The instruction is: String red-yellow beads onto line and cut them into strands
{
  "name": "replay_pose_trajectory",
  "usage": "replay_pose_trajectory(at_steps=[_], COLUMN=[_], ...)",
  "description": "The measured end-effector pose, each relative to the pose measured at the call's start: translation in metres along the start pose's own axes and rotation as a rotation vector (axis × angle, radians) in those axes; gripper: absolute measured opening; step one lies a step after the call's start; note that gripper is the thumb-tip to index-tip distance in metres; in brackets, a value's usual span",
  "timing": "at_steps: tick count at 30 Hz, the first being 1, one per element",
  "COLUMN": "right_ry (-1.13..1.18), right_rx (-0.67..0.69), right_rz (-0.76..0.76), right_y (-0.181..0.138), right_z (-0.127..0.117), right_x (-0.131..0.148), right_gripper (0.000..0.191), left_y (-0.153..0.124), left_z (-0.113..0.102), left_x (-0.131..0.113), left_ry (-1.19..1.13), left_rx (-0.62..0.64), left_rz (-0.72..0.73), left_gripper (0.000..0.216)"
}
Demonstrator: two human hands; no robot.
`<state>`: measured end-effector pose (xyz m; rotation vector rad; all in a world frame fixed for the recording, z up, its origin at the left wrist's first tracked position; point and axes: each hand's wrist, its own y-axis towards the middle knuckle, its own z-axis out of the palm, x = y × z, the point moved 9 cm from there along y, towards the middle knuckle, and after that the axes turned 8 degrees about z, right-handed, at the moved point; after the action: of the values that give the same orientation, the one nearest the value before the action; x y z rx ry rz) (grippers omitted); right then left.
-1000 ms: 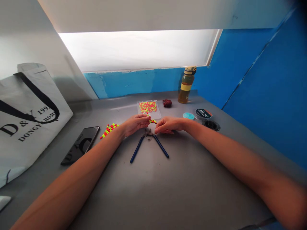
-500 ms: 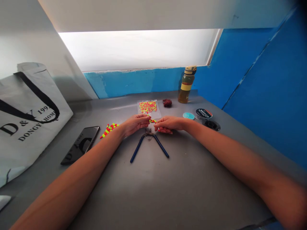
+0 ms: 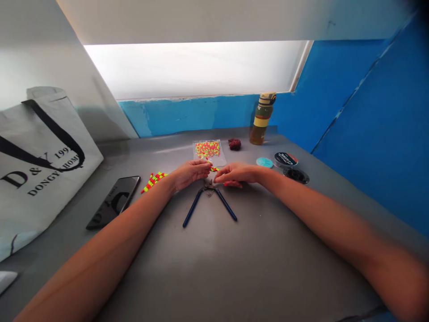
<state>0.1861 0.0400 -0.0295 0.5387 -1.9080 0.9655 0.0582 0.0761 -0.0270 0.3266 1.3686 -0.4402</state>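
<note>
Both my hands are close together over the middle of the table. My left hand (image 3: 192, 174) is closed, its fingertips pinching a short string of red and yellow-green beads (image 3: 214, 169). Just right of it, my right hand (image 3: 236, 173) has thumb and forefinger pressed together near the string's end; what they grip is too small to make out. A bit of red-orange shows under that palm. Right below the hands lie pliers with dark blue handles (image 3: 226, 205), spread apart. A clear bag of loose red and yellow beads (image 3: 208, 149) lies behind the hands.
Finished-looking bead strands (image 3: 154, 181) and a black phone (image 3: 114, 202) lie to the left, near a white tote bag (image 3: 43, 165). Towards the back right are dark red cord (image 3: 234, 144), a bottle (image 3: 262, 120), a turquoise disc (image 3: 264, 162) and round spools (image 3: 285, 159).
My right thumb and forefinger have shifted slightly left and down beside the bead string. My left hand keeps its pinch. The whole view has shifted very slightly.
</note>
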Motion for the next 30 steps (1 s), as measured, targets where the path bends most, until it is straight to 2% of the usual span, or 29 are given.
replay_pose_trajectory(at_steps=[4,11,20,30], right_ry=[0.122,0.233,0.292,0.271], right_rx=[-0.096,-0.137,-0.064,-0.045], right_rz=[-0.01,-0.004,0.001,0.01], right_y=[-0.001,0.001,0.0,0.002], right_z=[-0.006,-0.008,-0.005,-0.005], right_x=[0.003,0.001,0.003,0.002], right_gripper=[0.036,0.029,0.025,0.025], left_y=[-0.002,-0.005,-0.008,-0.004], left_z=[0.005,0.015,0.024,0.015], left_x=[-0.001,-0.006,-0.011,-0.004], left_ry=[0.083,0.209,0.246,0.177], left_rx=[0.036,0.101,0.154,0.08], left_rz=[0.006,0.034,0.045,0.015], left_gripper=[0.026,0.025,0.025,0.027])
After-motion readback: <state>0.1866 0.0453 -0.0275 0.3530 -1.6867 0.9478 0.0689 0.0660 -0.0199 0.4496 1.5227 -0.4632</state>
